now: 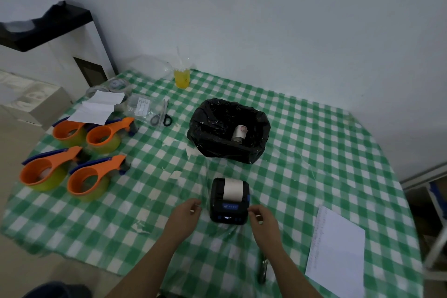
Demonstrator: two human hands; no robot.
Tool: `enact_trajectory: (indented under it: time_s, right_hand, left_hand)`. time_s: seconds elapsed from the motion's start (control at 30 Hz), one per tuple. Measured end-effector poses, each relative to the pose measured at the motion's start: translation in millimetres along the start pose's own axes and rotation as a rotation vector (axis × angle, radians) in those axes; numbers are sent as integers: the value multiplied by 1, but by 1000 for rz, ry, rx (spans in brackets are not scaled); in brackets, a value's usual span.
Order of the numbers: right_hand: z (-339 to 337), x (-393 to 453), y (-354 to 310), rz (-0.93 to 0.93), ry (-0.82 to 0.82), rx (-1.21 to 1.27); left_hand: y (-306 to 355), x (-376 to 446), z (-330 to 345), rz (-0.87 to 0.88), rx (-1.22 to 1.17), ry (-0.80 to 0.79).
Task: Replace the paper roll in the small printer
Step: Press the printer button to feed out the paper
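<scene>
A small black printer (229,210) sits on the green checked tablecloth (314,152) near the front. A white paper roll (233,189) shows in its top, with a strip of paper lying over the lid. My left hand (185,213) hovers just left of the printer, fingers loosely curled and holding nothing. Beside the printer's front right corner is my right hand (262,219), fingers bent, empty as far as I can see. Behind the printer, a black-bag-lined bin (210,133) contains a small used roll core (239,132).
Several orange tape dispensers (96,135) stand at the left. Scissors (161,118), a plastic bag with small parts (142,106) and folded paper (96,107) lie at the back left. A cup of yellow drink (182,78) stands by the wall. A white sheet (338,254) lies front right.
</scene>
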State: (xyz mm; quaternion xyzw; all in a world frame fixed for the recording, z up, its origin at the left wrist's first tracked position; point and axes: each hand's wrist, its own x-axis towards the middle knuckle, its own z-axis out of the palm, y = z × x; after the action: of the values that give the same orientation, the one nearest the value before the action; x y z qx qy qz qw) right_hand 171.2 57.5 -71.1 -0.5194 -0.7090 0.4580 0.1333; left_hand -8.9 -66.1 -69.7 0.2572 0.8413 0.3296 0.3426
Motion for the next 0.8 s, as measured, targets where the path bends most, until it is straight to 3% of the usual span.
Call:
enact_trajectory:
  time_s: [0.8]
  right_hand:
    - [-15,-15,25,73,-11,-113]
  left_hand:
    - [-2,-11,8,-17,290,-2]
